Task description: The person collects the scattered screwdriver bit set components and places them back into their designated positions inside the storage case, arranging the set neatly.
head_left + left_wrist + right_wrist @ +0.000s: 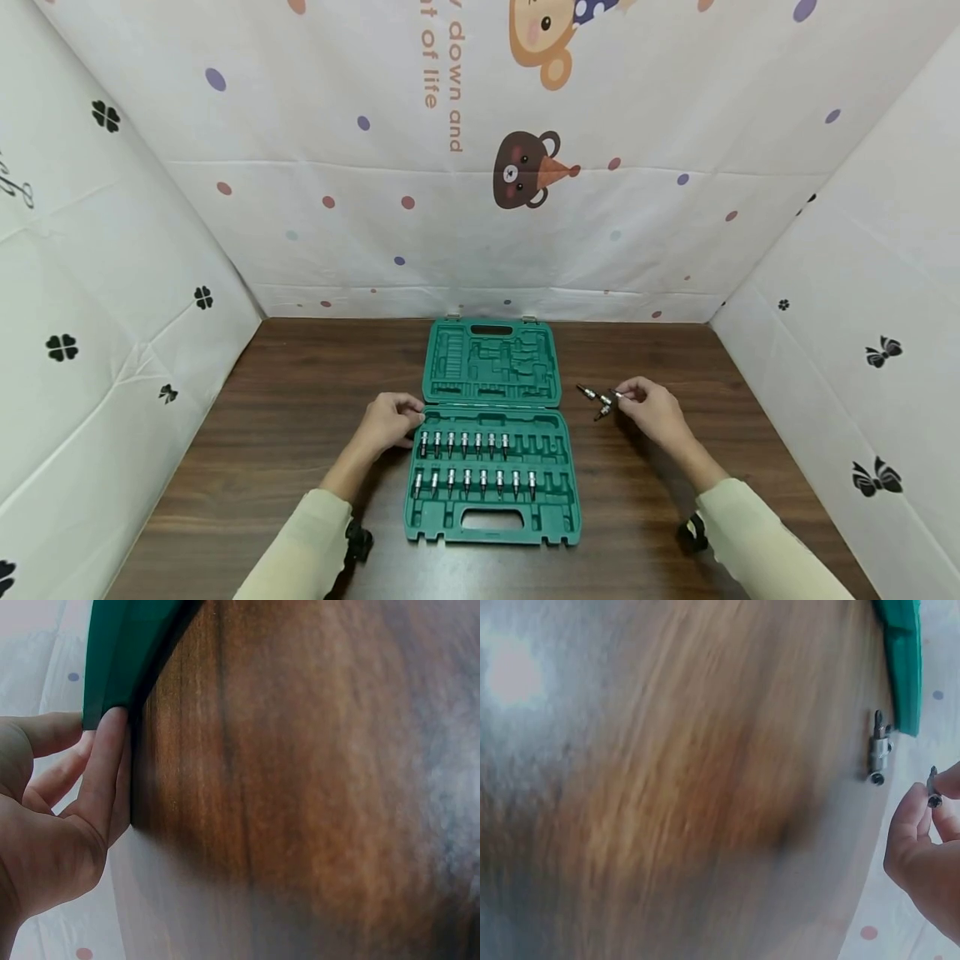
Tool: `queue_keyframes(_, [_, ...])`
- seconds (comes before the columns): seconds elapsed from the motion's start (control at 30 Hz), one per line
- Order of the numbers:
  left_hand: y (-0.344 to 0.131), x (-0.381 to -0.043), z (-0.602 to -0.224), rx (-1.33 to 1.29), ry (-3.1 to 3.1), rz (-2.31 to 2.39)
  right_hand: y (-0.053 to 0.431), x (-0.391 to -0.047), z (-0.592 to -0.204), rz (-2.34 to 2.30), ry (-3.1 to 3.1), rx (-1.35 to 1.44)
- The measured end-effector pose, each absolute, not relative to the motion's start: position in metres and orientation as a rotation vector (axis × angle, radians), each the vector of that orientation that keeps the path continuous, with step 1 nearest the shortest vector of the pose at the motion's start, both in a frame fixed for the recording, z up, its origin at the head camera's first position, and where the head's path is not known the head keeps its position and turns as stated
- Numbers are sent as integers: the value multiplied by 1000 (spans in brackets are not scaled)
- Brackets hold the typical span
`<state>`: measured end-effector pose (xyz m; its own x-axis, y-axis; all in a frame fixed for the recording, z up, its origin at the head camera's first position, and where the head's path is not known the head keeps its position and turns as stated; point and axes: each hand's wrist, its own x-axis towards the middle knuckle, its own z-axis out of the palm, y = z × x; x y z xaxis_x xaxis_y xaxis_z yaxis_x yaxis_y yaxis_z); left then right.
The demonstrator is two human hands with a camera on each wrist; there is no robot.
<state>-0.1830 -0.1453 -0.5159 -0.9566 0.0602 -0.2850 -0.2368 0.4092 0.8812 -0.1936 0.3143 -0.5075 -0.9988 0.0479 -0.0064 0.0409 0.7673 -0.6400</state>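
Note:
A green plastic socket case (442,523) lies unfolded on the table, its lid (491,367) laid back toward the wall. Two rows of metal bit sockets (483,480) sit in its lower half, with vacant slots at the right end of each row. My left hand (384,422) grips the case's left edge near the hinge, thumb and fingers on either side in the left wrist view. Right of the case, my right hand (654,410) pinches a small bit socket (934,789) between thumb and fingertips, above the table. Several loose bit sockets (880,754) lie on the table beside it.
The dark wood table (300,375) is enclosed by white printed cloth at the back (450,250) and on both sides. The case's metal hinge-side latches stand close to the back cloth. Dark wrist straps (360,542) sit on both forearms.

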Motion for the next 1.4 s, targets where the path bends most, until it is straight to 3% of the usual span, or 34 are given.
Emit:
queue_keyframes(0.67, [-148, -184, -517, -156, 2381, 1585, 282, -182, -489, 1592, -2863, 122])
queue_keyframes(1.4, [-147, -185, -519, -155, 2381, 1587, 229, -166, -490, 1440, -2925, 562])
